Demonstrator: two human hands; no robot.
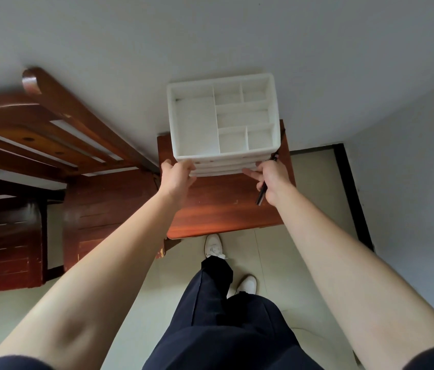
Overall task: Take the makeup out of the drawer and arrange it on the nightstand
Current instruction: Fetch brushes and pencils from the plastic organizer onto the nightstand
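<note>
A white plastic organizer (197, 124) with several open top compartments and stacked drawers stands at the back of the wooden nightstand (215, 209). The compartments look bare. My left hand (177, 176) touches the left front of the drawers, fingers curled against them. My right hand (270, 178) grips a thin black makeup pencil (261, 194) in its palm while its straight fingers touch the right front of the drawers. What lies inside the drawers is hidden.
A dark wooden bed frame (50, 134) stands left of the nightstand. The white wall is behind, a dark-framed doorway (351, 196) to the right. My legs and white shoes (213, 245) are on the pale floor in front of the nightstand.
</note>
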